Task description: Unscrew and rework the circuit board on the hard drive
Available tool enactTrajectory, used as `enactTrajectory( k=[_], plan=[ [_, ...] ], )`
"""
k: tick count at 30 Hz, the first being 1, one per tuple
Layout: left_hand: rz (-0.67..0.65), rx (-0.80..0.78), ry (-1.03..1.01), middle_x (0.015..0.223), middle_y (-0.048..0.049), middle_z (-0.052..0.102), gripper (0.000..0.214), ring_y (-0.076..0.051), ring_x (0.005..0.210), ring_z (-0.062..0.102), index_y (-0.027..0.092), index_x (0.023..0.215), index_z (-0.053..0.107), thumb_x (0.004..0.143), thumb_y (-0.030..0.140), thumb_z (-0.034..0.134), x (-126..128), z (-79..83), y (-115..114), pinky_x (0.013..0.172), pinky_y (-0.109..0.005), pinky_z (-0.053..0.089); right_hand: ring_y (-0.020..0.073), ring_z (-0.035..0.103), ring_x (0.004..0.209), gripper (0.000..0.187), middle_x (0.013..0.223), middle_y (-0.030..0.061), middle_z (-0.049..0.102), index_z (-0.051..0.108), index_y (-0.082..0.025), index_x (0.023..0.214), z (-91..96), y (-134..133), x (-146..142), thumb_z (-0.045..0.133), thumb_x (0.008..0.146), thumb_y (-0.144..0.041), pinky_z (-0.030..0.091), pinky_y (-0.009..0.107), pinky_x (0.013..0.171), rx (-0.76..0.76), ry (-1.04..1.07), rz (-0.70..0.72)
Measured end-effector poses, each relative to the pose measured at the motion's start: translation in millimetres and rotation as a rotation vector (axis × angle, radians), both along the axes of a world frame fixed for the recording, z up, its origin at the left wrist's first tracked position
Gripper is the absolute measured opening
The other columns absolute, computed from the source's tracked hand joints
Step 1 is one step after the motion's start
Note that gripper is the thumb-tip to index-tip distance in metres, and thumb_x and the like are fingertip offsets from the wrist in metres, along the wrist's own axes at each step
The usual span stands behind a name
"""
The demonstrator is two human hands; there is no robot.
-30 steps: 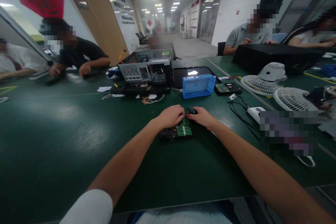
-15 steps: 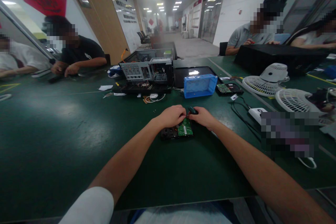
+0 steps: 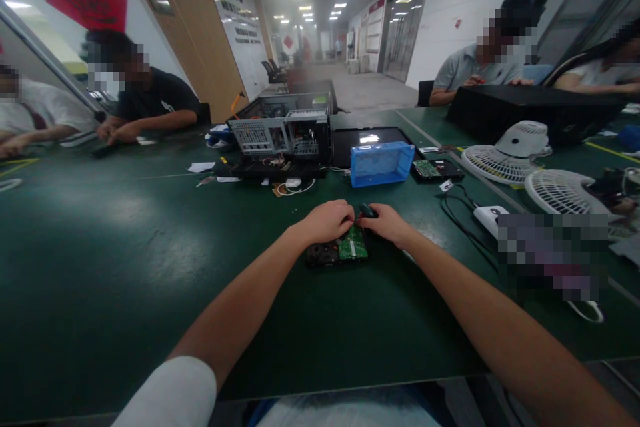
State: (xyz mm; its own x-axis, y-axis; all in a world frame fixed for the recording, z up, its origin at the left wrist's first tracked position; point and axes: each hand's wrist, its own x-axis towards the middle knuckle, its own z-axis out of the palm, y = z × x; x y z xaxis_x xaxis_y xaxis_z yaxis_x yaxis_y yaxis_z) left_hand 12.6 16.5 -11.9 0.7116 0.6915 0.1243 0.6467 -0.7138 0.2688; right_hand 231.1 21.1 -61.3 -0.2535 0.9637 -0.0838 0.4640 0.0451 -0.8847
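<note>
A black unit with a green circuit board (image 3: 354, 247) lies flat on the table in front of me. My left hand (image 3: 331, 220) is closed over its far edge, fingers bent and thumb tucked in. What those fingers pinch is hidden. My right hand (image 3: 387, 223) grips a tool with a dark rounded handle (image 3: 369, 211) at the board's far right corner. The working end of this tool is out of sight. Both hands' fingertips nearly meet above the board.
Beyond my hands stand a blue plastic bin (image 3: 383, 165) and an opened computer case (image 3: 280, 130). Another circuit-board unit (image 3: 437, 170) lies right of the bin. White fans (image 3: 500, 160), a power strip (image 3: 493, 217) and cables occupy the right. Several people sit around the table (image 3: 125, 267).
My hands, the tool and the circuit-board unit look unmoved. At the far left, a co-worker's hands have shifted slightly.
</note>
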Motion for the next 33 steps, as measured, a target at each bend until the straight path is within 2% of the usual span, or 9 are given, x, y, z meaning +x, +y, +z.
enactTrajectory(
  k=[16, 25, 33],
  plan=[
    [0.011, -0.03, 0.0, 0.107, -0.0085, 0.067, 0.018, -0.023, 0.098, 0.065, 0.019, 0.102, 0.069, 0.096, 0.03, 0.057, 2.2, 1.6, -2.7, 0.09, -0.036, 0.051, 0.0163, 0.06, 0.068, 0.025, 0.075, 0.0003, 0.069, 0.069, -0.018, 0.091, -0.9, 0.4, -1.1, 0.075, 0.075, -0.035, 0.039, 0.024, 0.056, -0.013, -0.001, -0.006],
    [-0.001, -0.015, -0.014, 0.109, -0.0095, 0.067, 0.018, -0.024, 0.103, 0.065, 0.018, 0.103, 0.071, 0.095, 0.029, 0.059, 3.0, 0.3, -2.5, 0.097, -0.037, 0.051, 0.0168, 0.06, 0.069, 0.024, 0.075, 0.0004, 0.068, 0.068, -0.018, 0.091, 2.5, -2.2, -2.4, 0.076, 0.075, -0.034, 0.038, 0.024, 0.056, -0.01, -0.007, -0.018],
    [-0.024, -0.012, -0.028, 0.111, -0.0107, 0.068, 0.017, -0.024, 0.106, 0.065, 0.017, 0.103, 0.072, 0.093, 0.024, 0.061, 4.0, 2.7, -2.9, 0.1, -0.037, 0.051, 0.0168, 0.059, 0.071, 0.027, 0.076, -0.0001, 0.069, 0.069, -0.018, 0.091, -2.3, 0.7, -1.3, 0.076, 0.074, -0.037, 0.037, 0.024, 0.056, 0.023, -0.035, -0.02]
  ],
)
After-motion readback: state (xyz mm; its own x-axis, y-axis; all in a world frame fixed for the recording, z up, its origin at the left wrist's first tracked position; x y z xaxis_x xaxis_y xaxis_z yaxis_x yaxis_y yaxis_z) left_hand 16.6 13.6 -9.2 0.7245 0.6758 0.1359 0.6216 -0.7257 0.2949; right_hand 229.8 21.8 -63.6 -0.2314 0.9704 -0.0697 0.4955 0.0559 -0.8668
